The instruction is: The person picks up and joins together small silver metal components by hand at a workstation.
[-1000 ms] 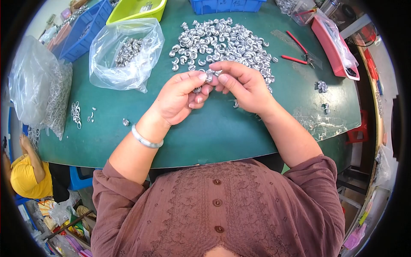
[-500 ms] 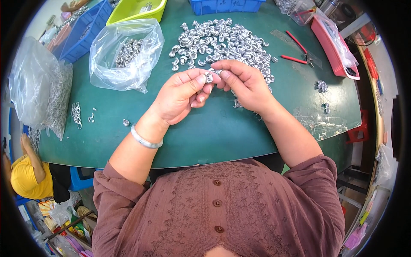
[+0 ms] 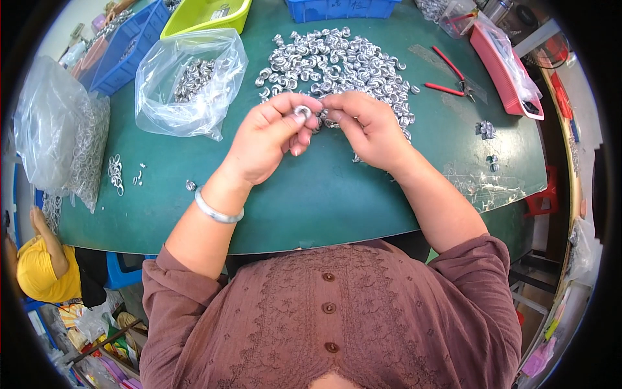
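Observation:
Between the thumb and forefinger of my left hand point(image 3: 269, 139) is a small silvery metal ring point(image 3: 302, 113), its round opening facing up. My right hand point(image 3: 369, 129) is pinched, its fingertips meeting my left fingertips just right of the ring. What the right fingers hold, if anything, is hidden. Both hands hover over the near edge of a large pile of curved silvery metal pieces point(image 3: 337, 61) on the green table point(image 3: 304, 201).
Left of the pile stands an open clear bag point(image 3: 152, 97) of metal parts, beside a fuller bag point(image 3: 55, 129). Red-handled pliers point(image 3: 447, 89) lie to the right, near a pink basket point(image 3: 495, 71). Blue point(image 3: 343, 10) and lime-green trays point(image 3: 207, 16) stand behind. A person in yellow point(image 3: 45, 266) is at far left.
My left hand has shifted slightly left, and the metal ring has turned so its opening shows. My right hand has moved slightly, its fingertips drawn closer together.

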Demonstrator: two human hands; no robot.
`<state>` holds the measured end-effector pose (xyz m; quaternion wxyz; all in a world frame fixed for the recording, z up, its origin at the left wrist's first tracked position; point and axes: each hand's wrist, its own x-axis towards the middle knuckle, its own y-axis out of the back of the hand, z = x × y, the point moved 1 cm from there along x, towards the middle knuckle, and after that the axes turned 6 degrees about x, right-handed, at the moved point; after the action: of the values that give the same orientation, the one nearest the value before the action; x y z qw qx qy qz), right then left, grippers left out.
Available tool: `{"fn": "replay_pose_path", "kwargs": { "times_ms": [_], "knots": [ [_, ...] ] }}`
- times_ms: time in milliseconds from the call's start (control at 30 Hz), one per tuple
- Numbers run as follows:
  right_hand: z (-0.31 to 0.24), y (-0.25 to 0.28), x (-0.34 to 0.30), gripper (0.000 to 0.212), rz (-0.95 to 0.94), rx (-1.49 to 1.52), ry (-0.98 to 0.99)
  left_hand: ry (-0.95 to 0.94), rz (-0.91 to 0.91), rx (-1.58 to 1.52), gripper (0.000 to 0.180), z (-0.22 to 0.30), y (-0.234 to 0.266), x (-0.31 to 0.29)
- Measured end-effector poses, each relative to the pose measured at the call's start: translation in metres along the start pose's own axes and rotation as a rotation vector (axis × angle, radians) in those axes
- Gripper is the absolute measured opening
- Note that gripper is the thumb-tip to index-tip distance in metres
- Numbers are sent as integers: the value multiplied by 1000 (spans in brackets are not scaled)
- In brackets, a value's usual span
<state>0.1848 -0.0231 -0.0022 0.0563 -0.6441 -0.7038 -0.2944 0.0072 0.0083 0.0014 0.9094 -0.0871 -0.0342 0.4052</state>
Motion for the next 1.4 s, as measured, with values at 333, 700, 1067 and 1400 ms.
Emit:
{"fn": "replay_pose_path", "kwargs": {
  "times_ms": [333,700,1067,1400],
  "knots": [
    [-7,-11,1,21,-180,-646,225,76,266,-304,13,-3,11,3],
    [-3,-1,5,20,-122,-372,253,138,299,193,9,-2,0,2],
    [-3,-5,0,47,12,50,177,-253,287,616,8,-3,-9,-1],
    [-4,-5,0,50,13,83,164,-441,336,712,10,-2,-11,-1]
  ]
}}
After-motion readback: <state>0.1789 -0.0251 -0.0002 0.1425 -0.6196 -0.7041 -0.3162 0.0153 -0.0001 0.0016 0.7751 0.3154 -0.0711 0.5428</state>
